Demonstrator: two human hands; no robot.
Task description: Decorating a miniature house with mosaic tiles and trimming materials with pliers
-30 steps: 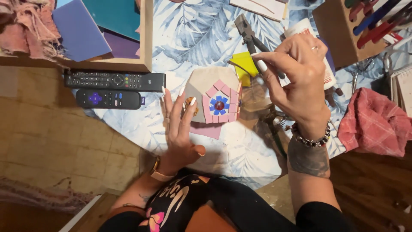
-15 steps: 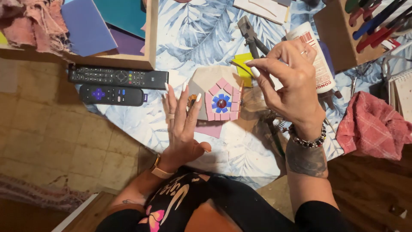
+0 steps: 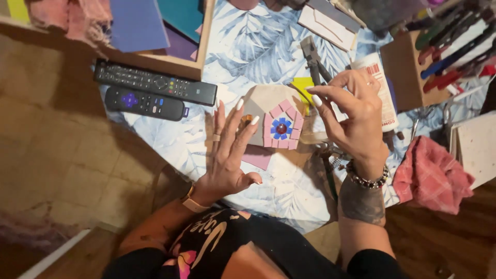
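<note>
L hand [image 3: 227, 155] is spread flat, fingers straight & fanned, palm down, fingertips [image 3: 239, 105] resting against the left side of a small house-shaped piece [image 3: 271, 116]; nothing gripped. The piece sits just beyond those fingertips on the leaf-print cloth [image 3: 248, 46], w/ pink tiles ringing a blue flower & red centre on its front face. A pink tile [image 3: 258, 156] lies flat just right of the L hand's thumb side, near the piece's lower edge.

R hand [image 3: 354, 116] hovers to the right of the piece, thumb & forefinger pinched together at the piece's upper right corner; it seems to nip a thin dark sliver, too small to tell what. Other fingers curl loosely. Beaded bracelet [image 3: 368, 179] on that wrist.

Just beyond the R hand's fingertips: yellow tile [image 3: 301, 85] & dark nippers [image 3: 313, 59]. Behind its knuckles, a white glue bottle [image 3: 380, 88]. Further right of R wrist, a pink cloth [image 3: 434, 175].

Left of L hand's fingertips, apart from them: two remotes [image 3: 155, 82], side by side, the lower one [image 3: 144, 103] w/ a purple pad. Beyond them, a wooden tray [image 3: 199, 46] of coloured sheets.
</note>
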